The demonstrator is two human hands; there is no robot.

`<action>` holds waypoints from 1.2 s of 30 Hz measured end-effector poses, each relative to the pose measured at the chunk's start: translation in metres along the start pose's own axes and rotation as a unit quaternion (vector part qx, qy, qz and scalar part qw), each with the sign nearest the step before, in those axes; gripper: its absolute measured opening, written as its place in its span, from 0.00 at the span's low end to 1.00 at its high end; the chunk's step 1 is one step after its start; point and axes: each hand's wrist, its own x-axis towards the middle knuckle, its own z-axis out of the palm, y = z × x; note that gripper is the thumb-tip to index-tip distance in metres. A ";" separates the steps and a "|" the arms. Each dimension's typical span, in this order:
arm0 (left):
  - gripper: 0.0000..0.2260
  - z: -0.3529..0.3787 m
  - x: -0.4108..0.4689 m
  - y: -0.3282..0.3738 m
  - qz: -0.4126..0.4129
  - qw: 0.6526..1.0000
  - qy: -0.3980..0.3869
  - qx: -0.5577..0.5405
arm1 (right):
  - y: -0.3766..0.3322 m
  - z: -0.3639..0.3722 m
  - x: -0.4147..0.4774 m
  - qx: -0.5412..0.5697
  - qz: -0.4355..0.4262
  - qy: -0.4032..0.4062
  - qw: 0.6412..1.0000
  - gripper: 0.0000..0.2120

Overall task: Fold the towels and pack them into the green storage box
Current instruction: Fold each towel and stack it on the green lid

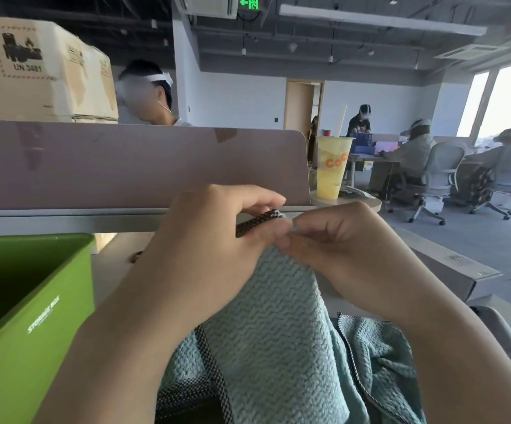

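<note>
A light teal waffle towel [274, 335] with a black-and-white checked border hangs in front of me, lifted off the table. My left hand [205, 249] pinches its top edge at the checked border. My right hand [337, 249] pinches the same top edge right beside it, the fingertips of both hands almost touching. More teal towel cloth [379, 356] lies crumpled below at the lower right. The green storage box [33, 328] stands open at the left, and its dark inside shows nothing that I can make out.
A mauve desk divider [125, 166] runs across behind the hands. A yellow drink cup with a straw [330, 169] stands at its right end. Cardboard boxes [33, 71] are stacked at the back left. People sit at desks in office chairs at the far right.
</note>
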 end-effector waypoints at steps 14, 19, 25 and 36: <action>0.10 0.003 0.008 -0.007 -0.038 0.976 0.129 -0.169 | 0.019 0.006 0.004 -0.034 0.067 -0.073 0.995 0.12; 0.08 0.004 0.006 -0.003 -0.021 0.979 0.117 -0.166 | 0.010 0.013 0.005 -0.035 0.042 -0.050 0.997 0.27; 0.07 0.003 0.006 -0.003 0.019 0.974 0.156 -0.163 | 0.022 0.024 0.008 -0.030 0.098 -0.092 0.991 0.15; 0.09 0.002 0.004 0.004 0.088 0.964 0.215 -0.127 | 0.081 0.055 0.008 -0.051 0.171 -0.174 0.968 0.24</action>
